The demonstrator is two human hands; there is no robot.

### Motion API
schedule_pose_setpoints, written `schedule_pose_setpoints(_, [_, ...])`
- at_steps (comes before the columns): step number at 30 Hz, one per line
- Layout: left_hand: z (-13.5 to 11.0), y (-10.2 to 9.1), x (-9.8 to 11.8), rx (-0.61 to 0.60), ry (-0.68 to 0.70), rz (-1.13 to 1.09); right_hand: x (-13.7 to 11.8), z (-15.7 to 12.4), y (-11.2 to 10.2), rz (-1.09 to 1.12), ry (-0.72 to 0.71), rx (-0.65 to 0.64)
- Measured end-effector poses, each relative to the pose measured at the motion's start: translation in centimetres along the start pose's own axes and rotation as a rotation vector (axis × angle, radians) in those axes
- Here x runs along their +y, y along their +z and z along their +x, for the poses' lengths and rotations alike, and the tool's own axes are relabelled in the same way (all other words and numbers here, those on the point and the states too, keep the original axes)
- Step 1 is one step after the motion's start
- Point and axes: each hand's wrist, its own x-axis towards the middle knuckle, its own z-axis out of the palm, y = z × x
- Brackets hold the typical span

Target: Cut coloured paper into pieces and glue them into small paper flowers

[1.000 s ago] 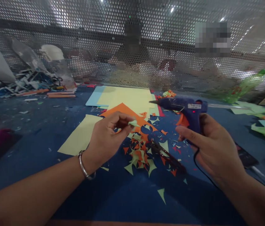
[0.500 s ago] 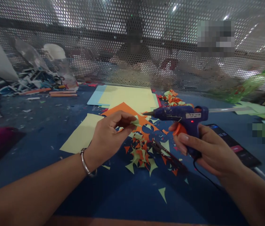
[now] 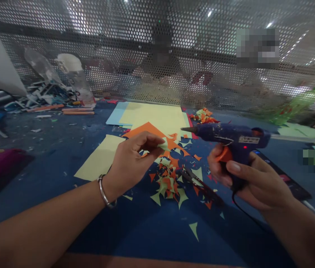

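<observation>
Between the thumb and fingers of my left hand (image 3: 135, 160) is pinched a small pale green paper piece (image 3: 163, 144), partly hidden by the fingertips. My right hand (image 3: 252, 178) is wrapped round the grip of a dark blue glue gun (image 3: 221, 133), fingers at its orange trigger (image 3: 224, 154). The gun's nozzle points left toward the paper piece, apart from it, and a small red light glows on its body. Below the hands lie green and orange paper scraps (image 3: 168, 182) and dark scissors (image 3: 199, 180). An orange sheet (image 3: 146, 128) with cut-outs lies behind my left hand.
Yellow sheets (image 3: 154, 113) and a blue sheet (image 3: 115, 113) lie at the back, near a perforated metal panel (image 3: 112, 37). A clear bottle (image 3: 77, 82) stands back left. A purple object (image 3: 0, 165) sits at left. A phone (image 3: 294, 186) lies behind my right hand.
My right hand has moved the glue gun to the right, so its nozzle is farther from the paper piece. My left hand keeps its pinch nearly in place.
</observation>
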Motion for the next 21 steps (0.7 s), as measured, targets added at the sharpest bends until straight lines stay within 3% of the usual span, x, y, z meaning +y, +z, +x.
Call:
schedule_pose_setpoints(7, [0.0, -0.2, 0.3, 0.028, 0.043, 0.038, 0.7, -0.2, -0.1, -0.343, -0.015, 0.114])
schedule_pose_setpoints(14, [0.0, -0.1, 0.5, 0.017, 0.078, 0.002, 1.2, 0.1, -0.6, -0.768, -0.221, 0.134])
schedule_pose_setpoints(21, [-0.1, -0.3, 0.9, 0.03, 0.12, 0.066, 1.6, 0.1, -0.9, -0.904, -0.264, 0.112])
